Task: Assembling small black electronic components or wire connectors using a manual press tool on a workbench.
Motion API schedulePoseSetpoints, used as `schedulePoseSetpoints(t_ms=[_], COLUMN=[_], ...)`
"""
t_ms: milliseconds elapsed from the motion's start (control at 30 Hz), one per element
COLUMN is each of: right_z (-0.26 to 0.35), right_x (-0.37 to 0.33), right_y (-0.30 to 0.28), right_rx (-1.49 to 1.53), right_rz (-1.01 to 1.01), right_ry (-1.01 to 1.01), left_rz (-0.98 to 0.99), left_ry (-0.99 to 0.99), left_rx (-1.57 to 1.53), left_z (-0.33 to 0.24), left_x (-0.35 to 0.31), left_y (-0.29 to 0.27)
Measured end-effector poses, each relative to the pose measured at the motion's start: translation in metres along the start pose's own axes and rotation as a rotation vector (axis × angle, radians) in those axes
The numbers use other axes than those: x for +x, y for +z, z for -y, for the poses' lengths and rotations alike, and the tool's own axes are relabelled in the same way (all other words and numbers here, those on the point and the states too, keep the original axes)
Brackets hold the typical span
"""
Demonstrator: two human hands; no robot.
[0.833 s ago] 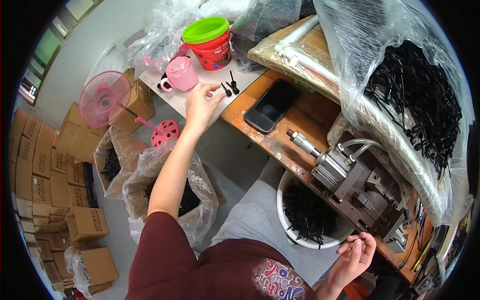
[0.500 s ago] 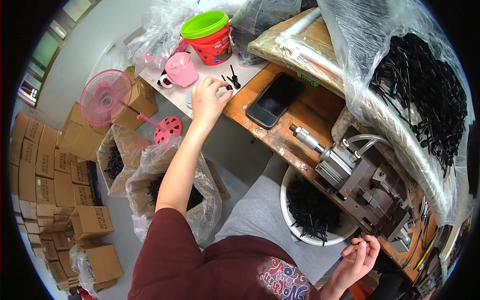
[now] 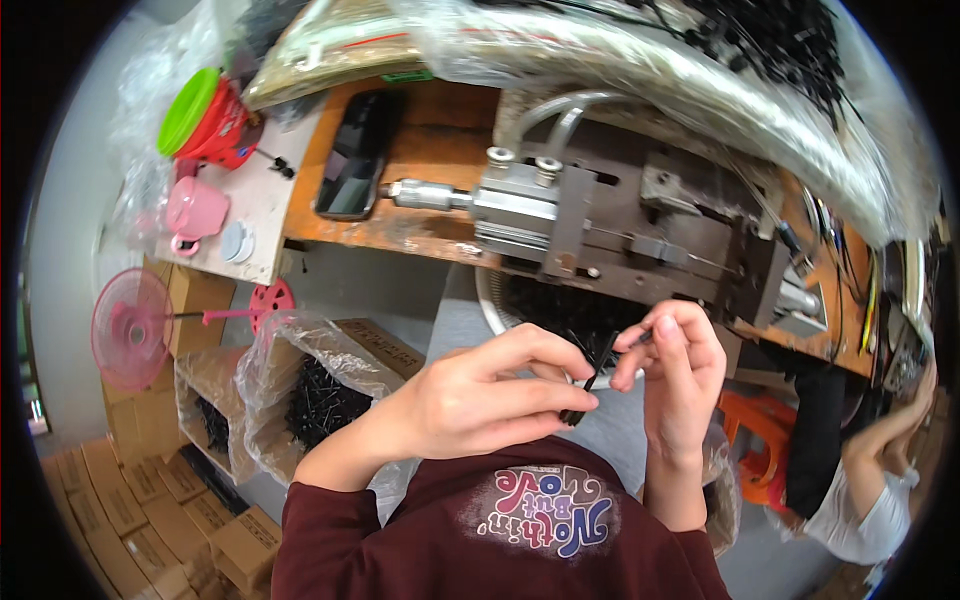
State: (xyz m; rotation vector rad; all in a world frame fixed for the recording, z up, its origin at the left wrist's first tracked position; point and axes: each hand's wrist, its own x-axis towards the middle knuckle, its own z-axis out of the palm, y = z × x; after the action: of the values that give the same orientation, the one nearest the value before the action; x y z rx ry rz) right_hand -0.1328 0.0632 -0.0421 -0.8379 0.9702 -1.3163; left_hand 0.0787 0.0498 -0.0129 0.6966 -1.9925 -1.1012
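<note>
In front of my chest, my left hand (image 3: 500,395) pinches a thin black rod-shaped part (image 3: 600,362) with a thicker end held low between the fingers. The part slants up toward my right hand (image 3: 680,365), whose thumb and finger close on a small dark piece (image 3: 642,338). Whether the two pieces touch, I cannot tell. Just beyond the hands, a white bucket (image 3: 487,300) of black parts stands below the bench edge. Above it sits a metal clamping fixture (image 3: 515,215) with a cylinder.
A phone (image 3: 355,155) lies on the wooden bench (image 3: 440,125). Left of it are a red bucket (image 3: 225,135), a pink cup (image 3: 197,208) and another black part (image 3: 277,163). Plastic-lined boxes, a pink fan (image 3: 133,328) and cartons stand at left. Another person's arm (image 3: 890,440) shows at right.
My view has turned rightward. My left hand has come back from the white table with a black part. My right hand has risen beside it, in front of my chest.
</note>
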Motion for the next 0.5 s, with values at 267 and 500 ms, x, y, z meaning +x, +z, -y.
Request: schedulePoseSetpoints(t_ms=[267,500], right_z=[0.001,0.007], right_x=[0.0,0.0], right_y=[-0.01,-0.015], right_rx=[0.051,0.148], right_rz=[-0.048,0.015], right_ry=[-0.014,0.01], left_rz=[0.018,0.019], left_ry=[0.237,0.227], left_rx=[0.146,0.236], left_z=[0.009,0.006], left_x=[0.01,0.009], left_y=[0.032,0.036])
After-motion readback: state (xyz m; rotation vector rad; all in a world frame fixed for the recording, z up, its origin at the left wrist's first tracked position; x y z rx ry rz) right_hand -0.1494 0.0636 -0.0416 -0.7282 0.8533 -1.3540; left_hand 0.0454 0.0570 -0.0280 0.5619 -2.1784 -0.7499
